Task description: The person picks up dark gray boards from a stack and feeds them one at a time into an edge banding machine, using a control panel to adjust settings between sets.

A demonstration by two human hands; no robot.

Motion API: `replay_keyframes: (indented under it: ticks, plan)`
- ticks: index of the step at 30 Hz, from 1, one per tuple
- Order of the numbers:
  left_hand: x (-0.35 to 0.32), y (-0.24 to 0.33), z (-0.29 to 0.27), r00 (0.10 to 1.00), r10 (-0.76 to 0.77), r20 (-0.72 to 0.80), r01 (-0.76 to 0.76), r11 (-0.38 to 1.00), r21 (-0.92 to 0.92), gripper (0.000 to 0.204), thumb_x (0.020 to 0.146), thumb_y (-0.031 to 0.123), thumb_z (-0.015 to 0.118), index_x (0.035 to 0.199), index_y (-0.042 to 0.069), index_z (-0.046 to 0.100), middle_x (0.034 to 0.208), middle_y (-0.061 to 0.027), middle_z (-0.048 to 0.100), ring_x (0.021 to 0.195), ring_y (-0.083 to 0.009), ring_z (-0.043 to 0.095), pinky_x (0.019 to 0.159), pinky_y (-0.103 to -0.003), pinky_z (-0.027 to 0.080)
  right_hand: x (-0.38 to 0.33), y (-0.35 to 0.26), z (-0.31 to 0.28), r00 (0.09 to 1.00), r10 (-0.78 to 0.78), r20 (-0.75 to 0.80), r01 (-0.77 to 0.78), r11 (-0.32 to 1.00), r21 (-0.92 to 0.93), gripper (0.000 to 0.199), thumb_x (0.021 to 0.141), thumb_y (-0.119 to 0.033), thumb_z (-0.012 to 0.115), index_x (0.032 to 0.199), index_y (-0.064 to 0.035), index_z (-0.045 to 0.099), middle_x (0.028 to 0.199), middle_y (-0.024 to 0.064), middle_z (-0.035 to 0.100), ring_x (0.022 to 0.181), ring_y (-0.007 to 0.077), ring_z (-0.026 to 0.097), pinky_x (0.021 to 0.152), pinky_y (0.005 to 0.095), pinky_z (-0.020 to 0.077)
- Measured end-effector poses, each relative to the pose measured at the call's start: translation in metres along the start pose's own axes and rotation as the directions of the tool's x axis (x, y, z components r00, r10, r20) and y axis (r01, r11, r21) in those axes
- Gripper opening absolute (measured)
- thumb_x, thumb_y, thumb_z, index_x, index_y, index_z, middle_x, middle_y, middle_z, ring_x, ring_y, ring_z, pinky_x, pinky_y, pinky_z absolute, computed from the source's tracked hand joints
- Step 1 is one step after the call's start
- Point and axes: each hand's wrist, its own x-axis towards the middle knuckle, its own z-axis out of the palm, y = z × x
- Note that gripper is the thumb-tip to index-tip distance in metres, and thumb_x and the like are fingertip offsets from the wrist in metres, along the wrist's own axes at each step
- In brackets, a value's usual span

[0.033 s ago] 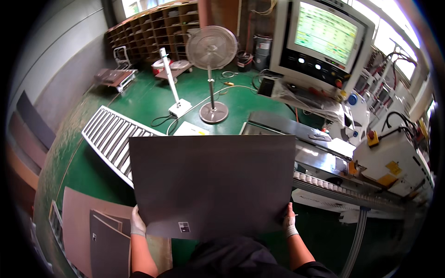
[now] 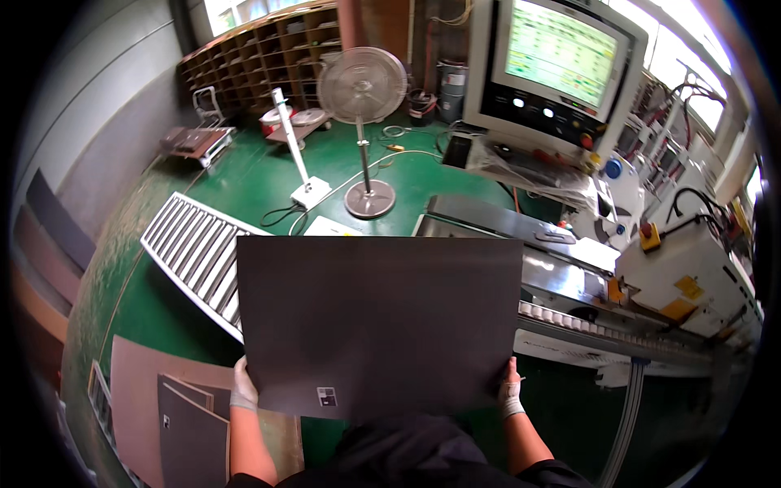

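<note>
Both hands on one large dark panel [image 2: 378, 325], held flat out in front of the chest, above the green floor [image 2: 244, 183].

Left hand [image 2: 242, 388] (white glove) grips the panel's near-left corner, fingers curled around the edge. Right hand [image 2: 510, 389] (also gloved) grips the near-right corner the same way. Both closed on the panel, arms spread about the panel's full width.

Panel is dark brown-grey, rectangular, roughly level. Small white-and-black label [image 2: 327, 397] near its near edge, left of centre.

Around it:
- Roller conveyor [image 2: 191, 244] runs diagonally on the left; its near end goes under the panel's left edge.
- Machine bed with a row of small rollers [image 2: 602, 321] to the right, just beyond the panel's right edge.
- Control console with lit screen [image 2: 561, 57] up top right.
- Pedestal fan [image 2: 364, 89] standing on the floor beyond the panel's far edge.
- Stack of similar dark and brown boards [image 2: 175, 407] low left, beside the left forearm.
- Pigeonhole shelving [image 2: 260, 57] against the back wall, a small cart [image 2: 195, 140] in front of it.
</note>
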Motion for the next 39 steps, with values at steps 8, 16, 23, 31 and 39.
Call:
replay_keyframes:
  ticks: [8,16,23,31,39]
  plan:
    - [0.082,-0.052,0.132,0.974,-0.193,0.121,0.145,0.935,0.324,0.041,0.094,0.031,0.045,0.109,-0.002,0.064,0.107,-0.0138,0.067,0.097,-0.0228,0.065,0.089,-0.034,0.052,-0.04,-0.018,-0.086,0.943,-0.018,-0.332,-0.019,0.994,-0.107,0.058,0.096,-0.052,0.05,0.114,0.0013,0.066,0.11,0.0083,0.068,0.096,0.0197,0.062,0.09,0.034,0.0472]
    - [0.127,-0.108,0.17,0.958,-0.141,0.252,-0.066,0.743,0.666,0.044,0.1,0.025,0.036,0.124,-0.006,0.056,0.121,-0.0164,0.06,0.112,-0.0258,0.058,0.1,-0.035,0.044,-0.051,-0.036,-0.113,0.832,-0.195,-0.519,-0.101,0.867,-0.488,0.054,0.093,-0.047,0.056,0.08,0.0045,0.064,0.07,0.0087,0.062,0.064,0.017,0.055,0.06,0.0348,0.0444]
    - [0.085,-0.079,0.19,0.854,-0.204,0.478,-0.232,0.673,0.702,0.047,0.097,0.013,0.04,0.14,-0.003,0.043,0.135,-0.0155,0.052,0.126,-0.0256,0.049,0.109,-0.035,0.036,-0.087,-0.022,-0.117,0.793,-0.247,-0.557,-0.056,0.881,-0.47,0.057,0.089,-0.053,0.064,0.086,0.0044,0.066,0.071,0.0021,0.058,0.068,0.013,0.047,0.06,0.0318,0.0411]
    - [0.044,-0.053,0.219,0.878,-0.151,0.453,-0.154,0.808,0.568,0.047,0.095,0.01,0.04,0.141,-0.002,0.042,0.137,-0.0147,0.048,0.124,-0.0245,0.05,0.107,-0.036,0.039,-0.065,-0.053,-0.114,0.789,-0.15,-0.596,-0.144,0.898,-0.416,0.053,0.087,-0.046,0.07,0.094,0.0062,0.068,0.08,0.0038,0.063,0.076,0.0125,0.054,0.069,0.0297,0.0448]
    - [0.017,-0.062,0.249,0.888,-0.21,0.409,-0.024,0.867,0.498,0.038,0.097,0.015,0.039,0.129,-0.004,0.049,0.122,-0.0136,0.057,0.113,-0.0226,0.057,0.098,-0.036,0.047,-0.068,-0.069,-0.134,0.629,-0.072,-0.774,0.327,0.928,0.18,0.047,0.087,-0.034,0.069,0.117,0.0013,0.063,0.108,0.0079,0.067,0.096,0.0205,0.063,0.085,0.0336,0.05]
